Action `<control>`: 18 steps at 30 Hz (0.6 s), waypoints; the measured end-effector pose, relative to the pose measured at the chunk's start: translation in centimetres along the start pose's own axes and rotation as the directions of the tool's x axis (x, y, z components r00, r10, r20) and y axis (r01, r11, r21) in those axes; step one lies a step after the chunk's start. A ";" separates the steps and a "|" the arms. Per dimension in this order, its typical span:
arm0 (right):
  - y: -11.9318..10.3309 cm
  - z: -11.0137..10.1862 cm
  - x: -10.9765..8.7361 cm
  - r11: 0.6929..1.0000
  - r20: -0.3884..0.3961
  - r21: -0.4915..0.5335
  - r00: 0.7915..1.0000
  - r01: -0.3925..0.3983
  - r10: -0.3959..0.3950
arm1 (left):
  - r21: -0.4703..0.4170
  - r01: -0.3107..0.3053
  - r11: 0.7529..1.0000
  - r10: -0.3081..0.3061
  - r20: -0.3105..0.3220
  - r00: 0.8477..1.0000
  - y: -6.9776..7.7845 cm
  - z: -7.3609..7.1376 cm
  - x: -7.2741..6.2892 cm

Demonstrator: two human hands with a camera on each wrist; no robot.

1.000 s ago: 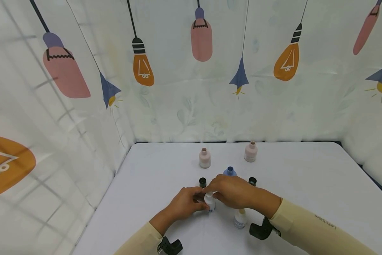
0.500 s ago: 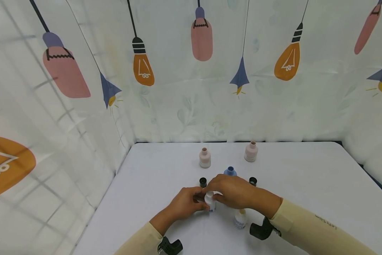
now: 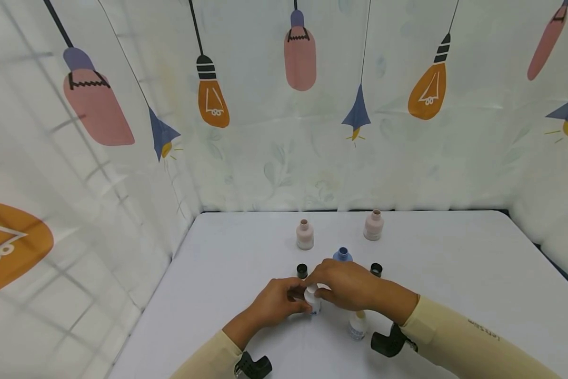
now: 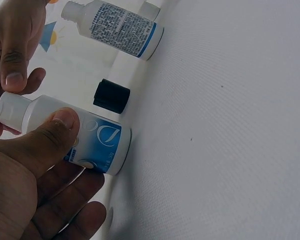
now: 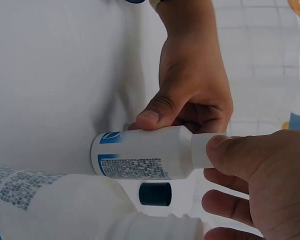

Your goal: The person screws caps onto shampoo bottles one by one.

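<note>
Bottle [image 5: 142,151] sits in left hand [image 3: 278,303], grip curled round it; right hand [image 3: 344,284] pinches white cap [image 5: 200,150] atop it; slack left hold might let it spin.

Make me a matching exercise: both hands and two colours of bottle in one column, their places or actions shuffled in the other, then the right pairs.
1. Left hand
2. Right hand
3. Blue bottle
4. Pink bottles

A. standing near the far edge of the table
B. pinching a white cap
C. partly hidden behind a hand
D. gripping the body of a white bottle

Pairs: 1-D, 2-B, 3-C, 4-A
</note>
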State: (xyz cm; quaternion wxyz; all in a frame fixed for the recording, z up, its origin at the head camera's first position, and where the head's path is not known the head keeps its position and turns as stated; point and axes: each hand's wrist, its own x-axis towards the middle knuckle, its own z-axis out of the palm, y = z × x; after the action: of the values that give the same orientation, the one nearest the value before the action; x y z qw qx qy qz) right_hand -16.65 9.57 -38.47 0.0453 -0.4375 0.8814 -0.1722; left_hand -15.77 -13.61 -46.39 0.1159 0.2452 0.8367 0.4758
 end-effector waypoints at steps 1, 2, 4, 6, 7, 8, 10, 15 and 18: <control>0.0 0.0 0.0 1.000 0.002 -0.004 1.000 0.003 -0.003 | -0.001 0.001 1.000 -0.001 -0.001 1.000 0.0 0.0 0.0; 0.0 0.1 0.0 1.000 0.003 -0.008 1.000 0.008 -0.008 | -0.003 0.002 1.000 -0.002 -0.002 1.000 -0.1 0.1 0.0; 0.1 0.1 -0.1 1.000 0.003 -0.015 1.000 0.016 -0.016 | -0.006 0.003 1.000 -0.003 -0.002 1.000 -0.1 0.1 0.0; 0.1 0.1 -0.1 1.000 0.002 -0.015 1.000 0.012 -0.012 | -0.007 0.003 1.000 -0.003 -0.003 1.000 -0.1 0.1 -0.1; 0.1 0.1 -0.1 1.000 0.001 -0.015 1.000 0.009 -0.009 | -0.007 0.001 1.000 -0.001 -0.003 1.000 -0.1 0.1 -0.1; 0.1 0.2 -0.1 1.000 -0.001 -0.017 1.000 0.005 -0.005 | -0.005 -0.002 1.000 0.002 -0.004 1.000 -0.1 0.1 -0.1; 0.0 0.1 -0.1 1.000 -0.006 -0.029 1.000 -0.008 0.007 | 0.001 -0.003 1.000 0.003 -0.006 1.000 -0.1 0.2 -0.1; -0.1 0.2 0.0 0.998 -0.027 -0.067 0.999 -0.023 0.021 | 0.015 -0.015 1.000 0.015 -0.011 1.000 -0.1 0.2 -0.1; 0.0 0.2 -0.1 0.998 -0.029 -0.055 0.999 -0.027 0.026 | 0.025 -0.022 0.999 0.022 -0.013 1.000 -0.1 0.2 -0.1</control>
State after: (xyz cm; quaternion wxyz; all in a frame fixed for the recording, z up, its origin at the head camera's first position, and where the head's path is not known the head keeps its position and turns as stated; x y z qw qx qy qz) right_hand -16.51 9.53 -38.68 0.0230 -0.4244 0.8921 -0.1534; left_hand -15.64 -13.54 -46.61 0.1018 0.2526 0.8406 0.4683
